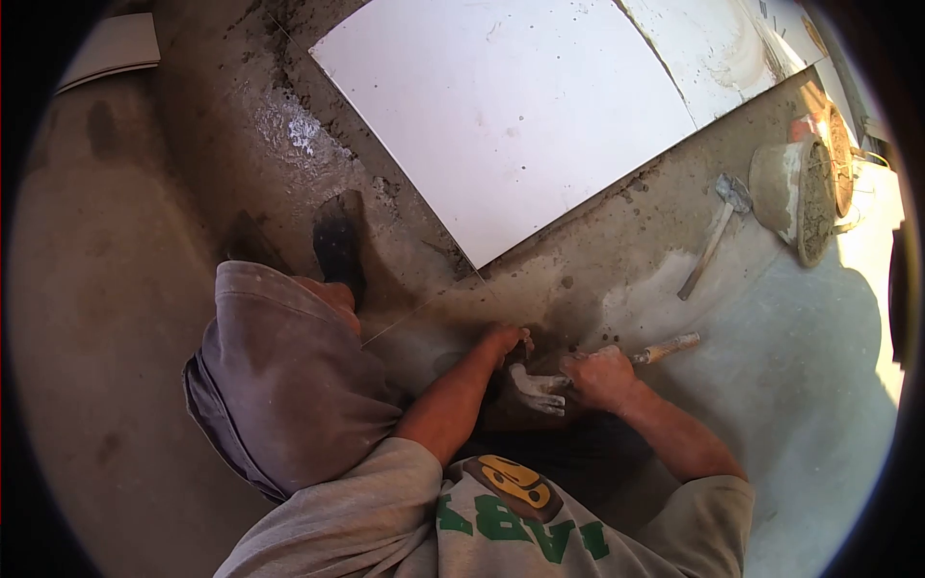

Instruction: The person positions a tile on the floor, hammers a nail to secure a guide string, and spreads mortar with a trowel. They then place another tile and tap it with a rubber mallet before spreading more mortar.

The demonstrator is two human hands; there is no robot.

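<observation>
My right hand [602, 378] is wrapped round the handle of a hammer [540, 390], close to its pale, mortar-crusted head; the handle's far end sticks out to the right. Just left of the hammer head, my left hand [503, 341] is closed near the floor, with a small, muddy thing at its fingertips that is too small to name. A thin string runs over the floor close to this hand. Ahead of both hands lies a large white tile [511, 116], its near corner pointing toward them.
Another pale tile [718, 58] adjoins at the upper right. A mallet [708, 246] lies on the floor beside a tilted bucket [780, 188] with mortar. More white tiles [116, 46] are at the upper left. My bent knee [289, 376] and dark boot [339, 241] are at left.
</observation>
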